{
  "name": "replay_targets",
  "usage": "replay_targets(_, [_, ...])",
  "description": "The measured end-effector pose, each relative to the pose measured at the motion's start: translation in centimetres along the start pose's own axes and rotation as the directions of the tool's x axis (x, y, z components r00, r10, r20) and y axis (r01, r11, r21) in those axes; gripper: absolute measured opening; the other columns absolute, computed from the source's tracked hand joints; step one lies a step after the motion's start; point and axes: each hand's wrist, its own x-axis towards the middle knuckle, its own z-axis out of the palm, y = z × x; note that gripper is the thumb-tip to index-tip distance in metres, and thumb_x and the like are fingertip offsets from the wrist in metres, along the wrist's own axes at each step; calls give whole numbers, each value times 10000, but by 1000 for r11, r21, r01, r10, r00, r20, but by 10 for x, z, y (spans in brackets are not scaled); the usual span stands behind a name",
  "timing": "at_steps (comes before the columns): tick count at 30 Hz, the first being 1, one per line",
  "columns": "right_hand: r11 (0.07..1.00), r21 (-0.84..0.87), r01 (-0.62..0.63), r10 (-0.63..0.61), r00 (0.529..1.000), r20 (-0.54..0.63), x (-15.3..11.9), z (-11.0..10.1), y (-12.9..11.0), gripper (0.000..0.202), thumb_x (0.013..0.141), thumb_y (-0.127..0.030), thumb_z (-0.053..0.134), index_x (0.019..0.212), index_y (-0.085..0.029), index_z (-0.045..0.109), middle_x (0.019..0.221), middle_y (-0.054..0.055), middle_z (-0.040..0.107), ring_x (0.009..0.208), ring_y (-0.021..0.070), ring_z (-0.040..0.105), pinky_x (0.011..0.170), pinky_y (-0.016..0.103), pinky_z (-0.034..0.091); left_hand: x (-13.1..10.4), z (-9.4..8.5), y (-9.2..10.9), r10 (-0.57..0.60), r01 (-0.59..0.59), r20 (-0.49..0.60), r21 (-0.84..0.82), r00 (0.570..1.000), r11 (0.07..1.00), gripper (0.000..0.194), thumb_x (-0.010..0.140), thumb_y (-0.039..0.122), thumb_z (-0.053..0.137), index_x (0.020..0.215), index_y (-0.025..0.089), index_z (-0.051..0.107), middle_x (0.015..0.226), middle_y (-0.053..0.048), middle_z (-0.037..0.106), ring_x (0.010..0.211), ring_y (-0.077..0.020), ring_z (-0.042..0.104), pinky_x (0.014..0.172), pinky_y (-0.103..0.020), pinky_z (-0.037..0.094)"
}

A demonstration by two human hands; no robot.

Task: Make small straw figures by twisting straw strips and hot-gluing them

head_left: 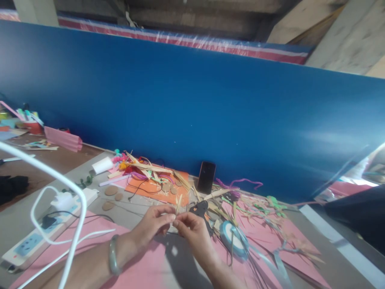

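Left hand (155, 221) and right hand (192, 228) tight around pale straw (178, 203); pens (29, 115) in red cup (34, 128)

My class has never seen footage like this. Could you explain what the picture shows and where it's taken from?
There's no machine: a camera worn on a person's head looks forward and down at their bare hands. The left hand and right hand meet, fingertips pinching a small pale piece, too blurred to identify. On the grey table lie pink paper, an orange sheet strewn with scraps, a blue ribbon spool and a power strip. A dark phone stands before the blue panel.
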Motion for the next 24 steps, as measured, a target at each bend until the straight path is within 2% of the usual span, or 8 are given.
replay_targets(5, [1000, 0, 5, -6, 999, 33, -1, 1, -2, 221, 740, -358, 743, 633, -169, 703, 555, -20, 599, 553, 125, 501, 597, 256, 415, 1, -3, 1, 18, -16, 62, -21, 998, 1000, 277, 760, 411, 709, 770, 139, 655, 541, 61, 408, 458, -62, 354, 441, -197, 258])
replay_targets(10, [1000, -27, 5, -5, 1000, 9, -1, 1, -2, 179, 757, -298, 712, 636, -167, 690, 546, -24, 583, 551, 123, 487, 608, 260, 409, 2, -4, -1, 36, -36, 31, -18, 999, 999, 289, 732, 407, 747, 781, 134, 667, 606, 49, 452, 452, -46, 354, 429, -195, 236])
replay_targets(14, [999, -45, 12, -11, 1000, 16, -1, 1, -1, 152, 760, -260, 691, 642, -163, 696, 568, -20, 593, 568, 123, 487, 612, 255, 405, 5, -5, -4, 40, -39, 27, -34, 999, 999, 294, 720, 410, 761, 752, 135, 662, 565, 63, 418, 436, -48, 344, 418, -196, 211])
replay_targets(19, [998, -49, 24, -22, 999, 40, -1, 1, -1, 166, 763, -267, 686, 634, -162, 691, 564, -25, 575, 571, 119, 474, 607, 248, 395, 6, -7, -5, 82, -80, 70, -38, 994, 996, 295, 719, 401, 768, 703, 125, 667, 634, 32, 503, 450, -42, 363, 434, -212, 216])
replay_targets(24, [998, -56, 26, -23, 998, 53, -4, 0, -7, 170, 760, -265, 687, 624, -162, 691, 566, -22, 577, 574, 121, 479, 602, 246, 394, 6, -9, -5, 69, -68, 42, -15, 997, 998, 294, 689, 401, 788, 719, 121, 701, 617, 18, 540, 455, -52, 380, 444, -214, 235])
